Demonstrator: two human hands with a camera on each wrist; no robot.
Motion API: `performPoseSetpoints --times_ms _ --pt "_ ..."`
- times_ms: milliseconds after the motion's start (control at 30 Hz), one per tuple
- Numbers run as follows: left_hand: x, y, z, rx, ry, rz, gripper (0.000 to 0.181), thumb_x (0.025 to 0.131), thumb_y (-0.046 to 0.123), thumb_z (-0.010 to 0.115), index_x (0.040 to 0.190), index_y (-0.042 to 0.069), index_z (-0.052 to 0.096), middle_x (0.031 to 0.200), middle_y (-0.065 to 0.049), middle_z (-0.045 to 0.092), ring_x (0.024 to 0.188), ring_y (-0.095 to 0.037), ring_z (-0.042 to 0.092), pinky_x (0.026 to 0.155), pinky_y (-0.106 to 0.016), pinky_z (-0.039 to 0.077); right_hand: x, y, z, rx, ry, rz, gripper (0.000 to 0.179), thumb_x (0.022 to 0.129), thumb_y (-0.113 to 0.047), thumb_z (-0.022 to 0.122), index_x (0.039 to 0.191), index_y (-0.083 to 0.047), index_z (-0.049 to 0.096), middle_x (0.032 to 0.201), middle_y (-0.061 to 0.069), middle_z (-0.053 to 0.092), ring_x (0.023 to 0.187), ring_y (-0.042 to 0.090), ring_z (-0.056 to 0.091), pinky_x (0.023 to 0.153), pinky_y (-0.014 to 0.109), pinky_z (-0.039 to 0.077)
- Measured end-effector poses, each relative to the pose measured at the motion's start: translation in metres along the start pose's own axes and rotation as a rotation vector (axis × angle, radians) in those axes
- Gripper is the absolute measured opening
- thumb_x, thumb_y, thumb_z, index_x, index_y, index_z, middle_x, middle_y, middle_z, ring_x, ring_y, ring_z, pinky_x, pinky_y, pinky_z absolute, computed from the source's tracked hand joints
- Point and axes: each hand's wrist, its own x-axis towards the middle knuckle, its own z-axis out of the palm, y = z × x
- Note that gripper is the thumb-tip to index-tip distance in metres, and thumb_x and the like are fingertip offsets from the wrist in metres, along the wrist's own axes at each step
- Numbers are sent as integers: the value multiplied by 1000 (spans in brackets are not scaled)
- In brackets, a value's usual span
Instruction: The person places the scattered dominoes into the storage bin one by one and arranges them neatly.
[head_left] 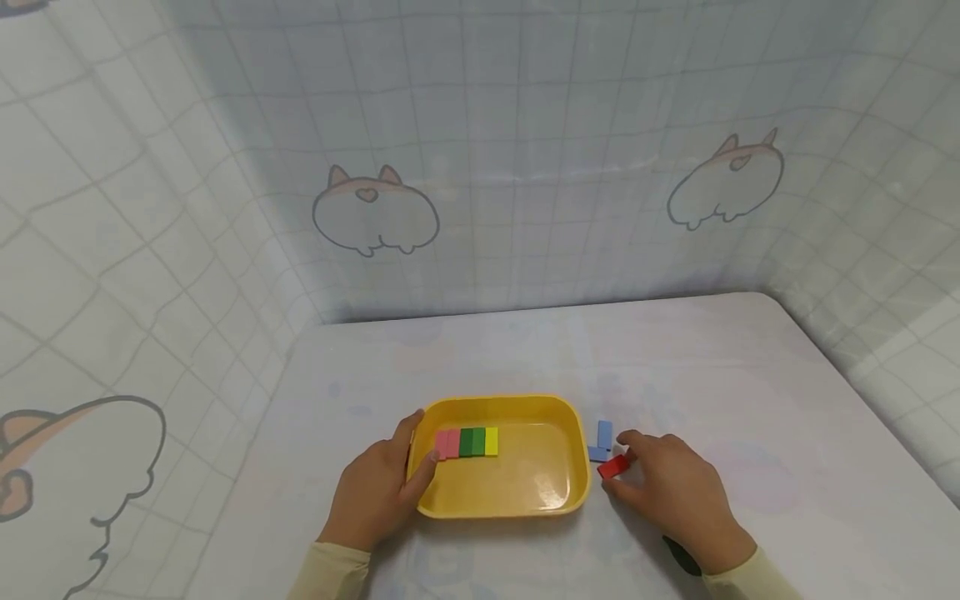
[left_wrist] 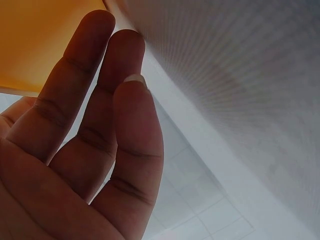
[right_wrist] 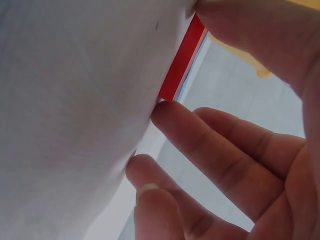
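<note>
Several blocks (head_left: 474, 442) rowed in tray (head_left: 525, 492); left hand (head_left: 377, 485) grips rim, likely steadying it; right hand (head_left: 678, 487) pinches red block (head_left: 613, 467) end to end.

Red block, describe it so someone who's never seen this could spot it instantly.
On the white table, find the yellow tray. Just right of it, the right hand pinches the red block. Two blue blocks lie nearby; this one alone is bright red.
</note>
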Motion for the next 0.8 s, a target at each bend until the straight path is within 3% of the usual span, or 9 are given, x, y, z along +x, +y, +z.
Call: performPoseSetpoints --times_ms 200,533,800 --pt "-2 0 0 0 1 -3 61 103 55 59 152 18 53 81 -2 69 70 -18 65 62 -43 54 -1 -4 -2 11 -38 11 58 75 -54 92 118 -19 74 87 -11 67 79 18 57 59 37 55" --pt "-4 0 2 2 -6 -11 61 103 55 59 151 19 53 74 4 62 67 -14 60 59 -40 52 -5 -3 -1 -1 -12 -1 53 76 -50 92 116 -19 74 84 -12 66 77 18 56 59 36 55" --pt "-5 0 2 12 1 -1 61 103 55 59 152 19 53 78 1 66 70 -16 63 62 -41 54 -5 -3 -1 6 -4 -14 53 77 -50 91 116 -19 73 86 -11 67 80 18 57 61 38 56"
